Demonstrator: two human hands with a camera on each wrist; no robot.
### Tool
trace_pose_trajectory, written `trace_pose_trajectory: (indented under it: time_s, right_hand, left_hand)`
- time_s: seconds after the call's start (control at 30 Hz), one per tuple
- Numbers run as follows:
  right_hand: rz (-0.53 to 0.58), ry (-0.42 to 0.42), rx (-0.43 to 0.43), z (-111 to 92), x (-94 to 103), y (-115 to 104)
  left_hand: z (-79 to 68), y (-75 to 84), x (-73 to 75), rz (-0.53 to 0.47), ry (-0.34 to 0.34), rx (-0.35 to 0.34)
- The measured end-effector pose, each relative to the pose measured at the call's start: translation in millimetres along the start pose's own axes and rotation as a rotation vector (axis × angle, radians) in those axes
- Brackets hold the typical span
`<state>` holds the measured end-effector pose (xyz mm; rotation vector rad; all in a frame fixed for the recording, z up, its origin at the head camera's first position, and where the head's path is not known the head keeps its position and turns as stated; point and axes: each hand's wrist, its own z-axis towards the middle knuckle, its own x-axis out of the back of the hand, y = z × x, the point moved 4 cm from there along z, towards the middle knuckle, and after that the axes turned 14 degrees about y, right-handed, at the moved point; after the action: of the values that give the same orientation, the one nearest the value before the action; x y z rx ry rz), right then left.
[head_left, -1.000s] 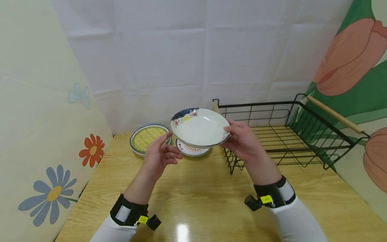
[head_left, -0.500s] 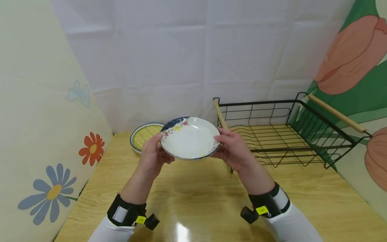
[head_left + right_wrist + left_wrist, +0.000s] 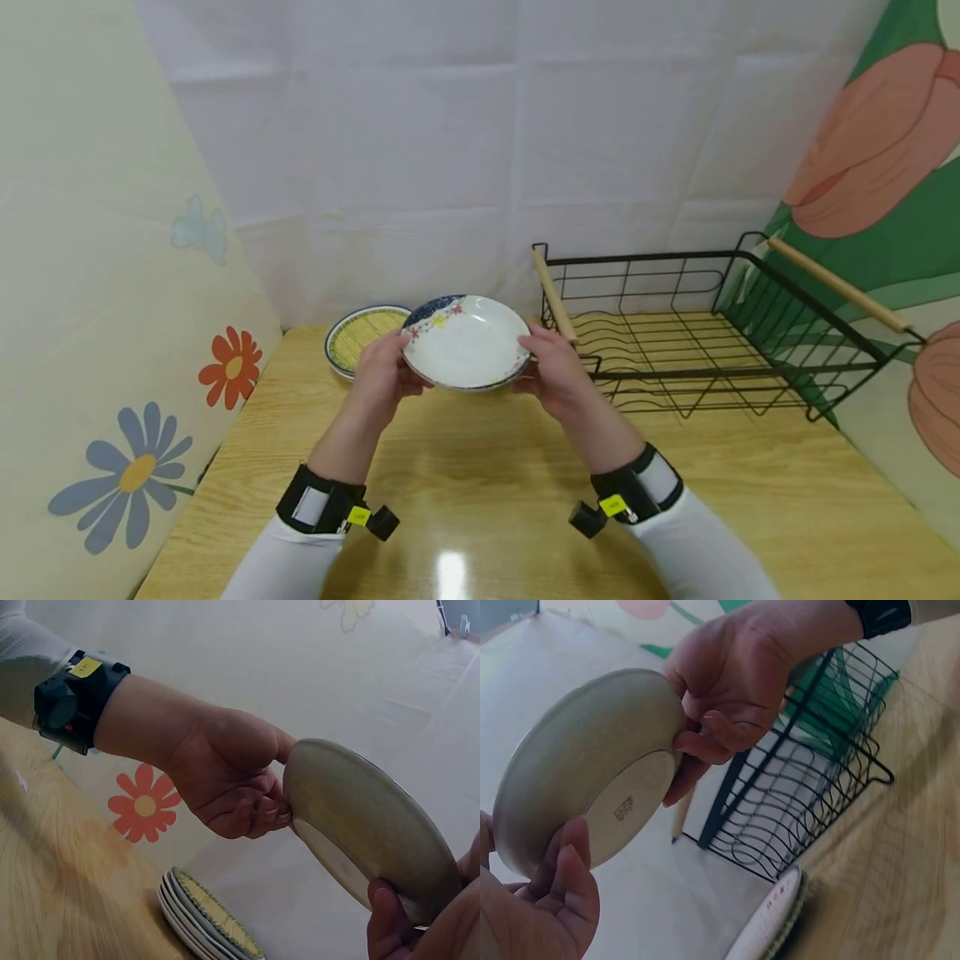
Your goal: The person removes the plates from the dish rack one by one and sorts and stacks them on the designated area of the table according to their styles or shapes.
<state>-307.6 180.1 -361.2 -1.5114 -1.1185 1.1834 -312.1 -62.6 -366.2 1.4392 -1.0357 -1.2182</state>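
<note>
Both of my hands hold a round white plate [image 3: 468, 346] with a dark blue patch and red and yellow flowers along one side of its rim. It is raised above the table, its inside tilted toward me. My left hand [image 3: 381, 371] pinches the left edge, thumb on the rim and fingers underneath. At the opposite edge, my right hand [image 3: 555, 367] grips it the same way. The left wrist view shows the plate's pale underside [image 3: 634, 802] with a small mark on its base.
A stack of plates [image 3: 206, 919], the top one yellow, sits at the back left of the wooden table [image 3: 465, 467]. Another plate [image 3: 769, 919] is hidden behind the held one in the head view. A black wire basket [image 3: 675, 375] with wooden handles stands at the right.
One second ago only my right hand held the plate, with my left hand apart from it. The plate has since moved left and slightly down, and my left hand has taken its left edge.
</note>
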Motion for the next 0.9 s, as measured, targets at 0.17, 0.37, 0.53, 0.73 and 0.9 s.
trace_pose_trajectory:
  time_s: [0.17, 0.37, 0.53, 0.73, 0.9]
  right_hand:
    - [-0.021, 0.142, 0.000, 26, -10.9, 13]
    - [-0.013, 0.313, 0.014, 62, -13.1, 22]
    - [-0.015, 0.437, 0.019, 90, -9.3, 34]
    - [0.002, 0.512, 0.094, 115, -6.7, 48]
    - [-0.020, 0.551, 0.115, 123, -2.5, 60]
  left_hand:
    - [23.5, -15.9, -6.0, 0.033, 0.125, -0.025]
    - [51.7, -26.4, -19.8, 0.102, 0.182, -0.120]
    - [77.5, -38.6, -27.9, 0.185, 0.207, -0.188]
    - [99.6, -62.6, -32.1, 0.393, 0.250, -0.278]
    - [104.9, -80.1, -35.6, 0.485, 0.276, -0.334]
